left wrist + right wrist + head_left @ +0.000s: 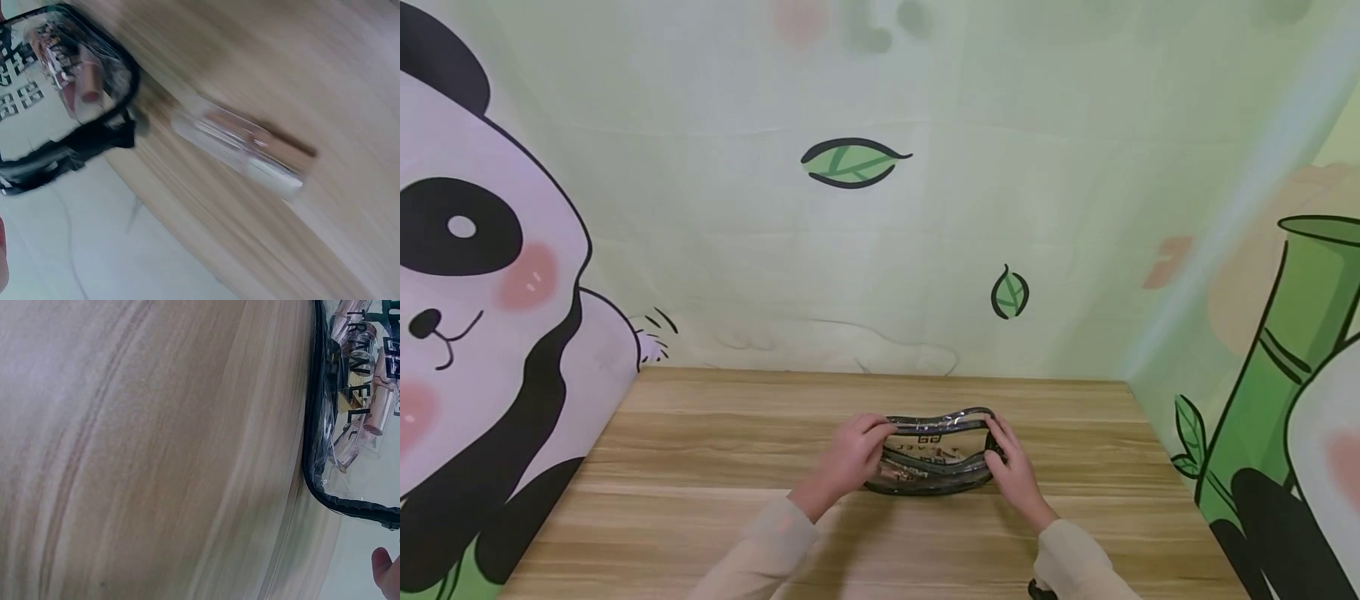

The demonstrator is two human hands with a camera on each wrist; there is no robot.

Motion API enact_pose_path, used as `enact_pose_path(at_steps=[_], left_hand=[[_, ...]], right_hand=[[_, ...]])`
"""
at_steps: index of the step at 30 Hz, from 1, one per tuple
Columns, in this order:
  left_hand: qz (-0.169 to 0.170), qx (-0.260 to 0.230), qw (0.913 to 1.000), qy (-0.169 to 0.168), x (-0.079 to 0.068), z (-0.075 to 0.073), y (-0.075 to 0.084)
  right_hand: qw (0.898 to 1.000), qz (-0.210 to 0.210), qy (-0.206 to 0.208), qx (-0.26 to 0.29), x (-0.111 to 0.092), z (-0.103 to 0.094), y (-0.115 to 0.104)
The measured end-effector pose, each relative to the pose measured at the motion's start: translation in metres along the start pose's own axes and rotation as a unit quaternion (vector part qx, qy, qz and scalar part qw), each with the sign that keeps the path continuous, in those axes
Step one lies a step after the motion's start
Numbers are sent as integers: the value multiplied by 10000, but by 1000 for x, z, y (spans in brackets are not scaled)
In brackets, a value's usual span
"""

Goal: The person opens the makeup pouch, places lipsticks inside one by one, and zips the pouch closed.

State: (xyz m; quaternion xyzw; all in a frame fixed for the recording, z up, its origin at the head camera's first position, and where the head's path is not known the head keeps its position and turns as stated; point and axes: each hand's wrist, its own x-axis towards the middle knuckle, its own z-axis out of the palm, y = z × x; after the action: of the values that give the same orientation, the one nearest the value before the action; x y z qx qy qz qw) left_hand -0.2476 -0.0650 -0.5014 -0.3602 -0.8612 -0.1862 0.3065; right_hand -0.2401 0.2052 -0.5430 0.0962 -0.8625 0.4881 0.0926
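A clear travel pouch with black trim is held over the wooden table in the head view. My left hand grips its left end and my right hand pinches its right end, fingers at the upper rim. Dark lettering reading "TRAVEL" marks the clear wall, and several pink-and-clear cosmetic tubes show inside in the right wrist view. Beside the pouch in the left wrist view, a blurred clear-and-rose-gold tube, like a lipstick, lies on the table. Only fingertips enter the wrist views.
The wooden tabletop runs back to a pale green cloth backdrop printed with pandas, leaves and bamboo. A small black object sits by the right sleeve.
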Motion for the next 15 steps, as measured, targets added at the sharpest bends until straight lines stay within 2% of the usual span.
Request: enact_pose_path(at_steps=[9, 12, 15], left_hand=[[-361, 101, 9983, 443, -28, -12, -25], [-503, 164, 9980, 348, -39, -16, -33], [-660, 289, 9974, 96, -50, -19, -40]], right_hand=[[10000, 13, 62, 11, 1, 0, 0], [10000, 36, 64, 45, 1, 0, 1], [9999, 61, 62, 61, 1, 0, 1]])
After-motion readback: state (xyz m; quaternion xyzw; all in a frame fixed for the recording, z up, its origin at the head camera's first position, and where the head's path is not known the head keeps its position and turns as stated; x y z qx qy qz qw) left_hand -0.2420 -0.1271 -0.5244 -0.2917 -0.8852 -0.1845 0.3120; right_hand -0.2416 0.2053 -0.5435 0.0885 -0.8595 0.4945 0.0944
